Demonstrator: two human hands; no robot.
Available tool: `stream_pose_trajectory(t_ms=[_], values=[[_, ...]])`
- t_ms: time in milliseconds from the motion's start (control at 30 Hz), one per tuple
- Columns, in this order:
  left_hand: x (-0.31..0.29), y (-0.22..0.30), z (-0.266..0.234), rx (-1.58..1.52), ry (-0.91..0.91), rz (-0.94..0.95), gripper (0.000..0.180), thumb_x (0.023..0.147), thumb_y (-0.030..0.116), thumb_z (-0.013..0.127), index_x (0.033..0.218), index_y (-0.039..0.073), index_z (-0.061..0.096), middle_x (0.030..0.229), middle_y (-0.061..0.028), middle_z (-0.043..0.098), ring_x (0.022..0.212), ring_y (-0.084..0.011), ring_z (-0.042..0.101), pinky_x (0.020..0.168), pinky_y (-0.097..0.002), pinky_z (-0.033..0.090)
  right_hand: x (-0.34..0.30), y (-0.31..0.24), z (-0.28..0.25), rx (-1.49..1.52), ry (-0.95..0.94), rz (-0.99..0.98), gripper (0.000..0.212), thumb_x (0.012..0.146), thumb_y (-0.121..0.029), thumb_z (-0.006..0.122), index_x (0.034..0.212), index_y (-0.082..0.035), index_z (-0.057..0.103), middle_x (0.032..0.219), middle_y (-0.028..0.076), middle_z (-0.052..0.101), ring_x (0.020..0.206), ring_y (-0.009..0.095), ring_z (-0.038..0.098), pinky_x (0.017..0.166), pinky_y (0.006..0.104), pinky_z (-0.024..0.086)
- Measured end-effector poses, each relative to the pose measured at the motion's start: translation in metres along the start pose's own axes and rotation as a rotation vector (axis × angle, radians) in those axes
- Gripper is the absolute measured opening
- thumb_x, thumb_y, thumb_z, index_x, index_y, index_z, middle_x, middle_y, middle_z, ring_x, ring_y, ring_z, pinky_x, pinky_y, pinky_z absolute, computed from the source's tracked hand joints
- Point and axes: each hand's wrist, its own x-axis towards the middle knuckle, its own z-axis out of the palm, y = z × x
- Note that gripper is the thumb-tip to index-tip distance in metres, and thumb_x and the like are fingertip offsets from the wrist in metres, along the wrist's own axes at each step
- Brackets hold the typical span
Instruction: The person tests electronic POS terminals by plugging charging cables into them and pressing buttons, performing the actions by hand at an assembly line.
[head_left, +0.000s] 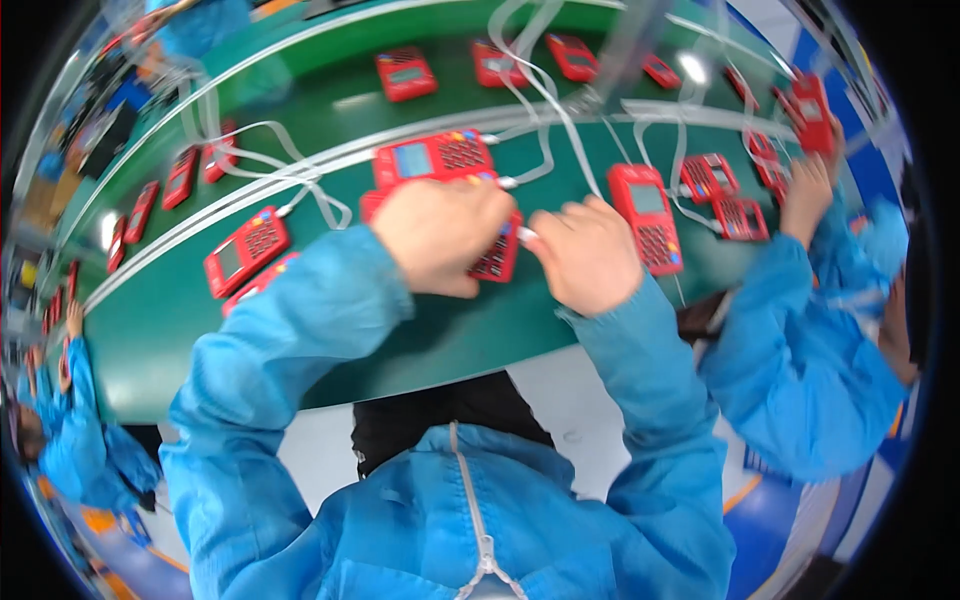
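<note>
My left hand [440,235] lies over a red keypad terminal [495,258] on the green bench, its fingers bent round it and covering most of it. From the right, my right hand [590,255] pinches a white cable plug [527,235] at that terminal's right end. Whether the plug is seated is not clear. Just beyond them lies another red terminal [435,155] with a grey screen, and a white plug [508,183] shows close by. A larger upright red terminal [645,215] rests right of my right hand.
More red terminals with white cables [320,190] lie left, including one [248,250] near my left sleeve. Beyond a pale rail [330,155], several terminals sit on a green strip [455,65]. A co-worker in blue [800,370] handles a red terminal [812,112] at right; others work at left.
</note>
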Motion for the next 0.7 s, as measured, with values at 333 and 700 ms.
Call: stream_pose_trajectory(t_ms=[333,700], values=[[-0.012,0.023,0.046,-0.091,0.03,-0.146,0.073,0.06,0.033,0.079,0.116,-0.007,0.053,0.106,-0.0168,0.051,0.096,-0.0323,0.056,0.071,-0.0412,0.053,0.024,0.035,0.038,0.23,-0.039,0.118,0.03,0.087,-0.003,0.058,0.117,0.0,0.061,0.111,0.015,0.062,0.102,0.035,0.057,0.087,0.0411,0.048],[0.0,-0.042,0.033,-0.114,0.064,-0.21,0.089,0.066,0.051,0.081,0.134,0.005,0.047,0.127,-0.0174,0.055,0.119,-0.0333,0.051,0.097,-0.043,0.041,0.028,0.049,0.071,-0.127,0.12,-0.026,0.015,0.085,-0.012,0.062,0.1,-0.008,0.063,0.082,0.007,0.053,0.08,0.026,0.053,0.068,0.0374,0.046]])
